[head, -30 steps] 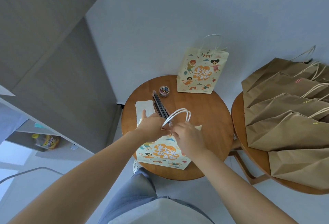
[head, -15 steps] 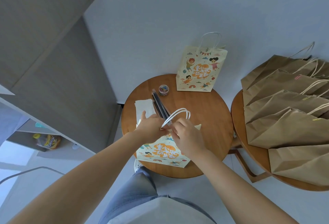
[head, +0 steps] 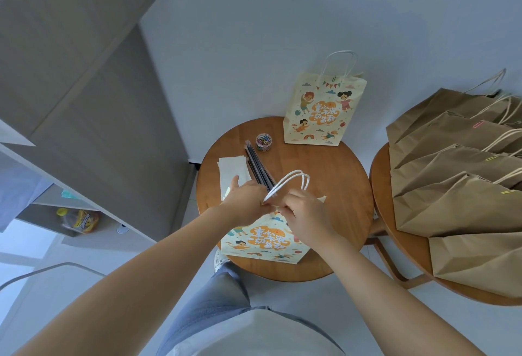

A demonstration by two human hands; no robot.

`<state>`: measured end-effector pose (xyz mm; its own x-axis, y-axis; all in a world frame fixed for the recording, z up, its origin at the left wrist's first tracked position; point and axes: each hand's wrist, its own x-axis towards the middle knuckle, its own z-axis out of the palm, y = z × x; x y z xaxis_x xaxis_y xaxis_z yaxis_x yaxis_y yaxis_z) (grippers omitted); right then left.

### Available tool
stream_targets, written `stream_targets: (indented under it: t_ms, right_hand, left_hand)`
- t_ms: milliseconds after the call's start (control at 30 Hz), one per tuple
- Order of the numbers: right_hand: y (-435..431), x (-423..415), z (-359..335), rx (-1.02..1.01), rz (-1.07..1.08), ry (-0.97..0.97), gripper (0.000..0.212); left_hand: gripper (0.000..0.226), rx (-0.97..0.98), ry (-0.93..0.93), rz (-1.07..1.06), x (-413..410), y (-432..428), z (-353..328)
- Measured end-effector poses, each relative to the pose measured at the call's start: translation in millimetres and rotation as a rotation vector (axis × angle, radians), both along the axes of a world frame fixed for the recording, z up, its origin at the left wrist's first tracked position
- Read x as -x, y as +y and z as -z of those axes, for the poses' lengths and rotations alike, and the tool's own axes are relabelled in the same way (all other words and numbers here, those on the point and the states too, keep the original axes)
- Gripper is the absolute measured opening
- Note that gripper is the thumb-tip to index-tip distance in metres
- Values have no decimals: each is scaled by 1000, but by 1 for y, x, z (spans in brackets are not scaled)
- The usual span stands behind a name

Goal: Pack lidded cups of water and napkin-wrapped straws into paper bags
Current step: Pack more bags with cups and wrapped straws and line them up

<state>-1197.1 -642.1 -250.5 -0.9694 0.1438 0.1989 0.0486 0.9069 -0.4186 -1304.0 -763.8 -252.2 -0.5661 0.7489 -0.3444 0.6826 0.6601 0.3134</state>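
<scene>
A cartoon-printed paper bag [head: 262, 241] stands at the near edge of the round wooden table [head: 333, 186], its white handles [head: 291, 183] sticking up. My left hand [head: 245, 200] and my right hand [head: 305, 214] meet at the bag's top edge and pinch it together below the handles. What lies between the fingertips is hidden. A second printed bag [head: 322, 109] stands upright at the table's far side. White napkins [head: 233, 170] and a pack of dark straws [head: 258, 167] lie left of the hands. No cups are in view.
A small clear tub of coloured paper clips [head: 263, 142] sits near the far bag. Several brown paper bags [head: 457, 186] lie stacked on a second round table [head: 406, 259] to the right. A grey cabinet [head: 84, 101] stands on the left.
Both hands stay at the bag's top edge; the right hand's fingers have shifted slightly along it. The view has tilted a little.
</scene>
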Motion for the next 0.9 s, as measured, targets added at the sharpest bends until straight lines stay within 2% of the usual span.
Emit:
stream_targets:
  t_ms: [167,300,467,733,800,900]
  right_hand:
    - [2,3,-13,317,103,-17,10]
    - [2,10,-28,419,99,-215,9]
    - [-1,15,-24,331,110,-295,17]
    - [-8,16,-16,215,140,-131,13]
    - [-9,16,-14,134,93,-161,13]
    - [-13,12,-10,-131,-12,-96,9]
  left_hand:
    - [33,20,-13,3,2,-7,0]
    - [30,-23,-19,-15,1,-6,0]
    - [27,-57,-14,-24,-1,-7,-2]
    - [23,-120,-51,-42,2,-12,-2]
    - [24,-135,-57,-46,2,-13,-2]
    - [25,-124,-39,-40,2,-12,-1]
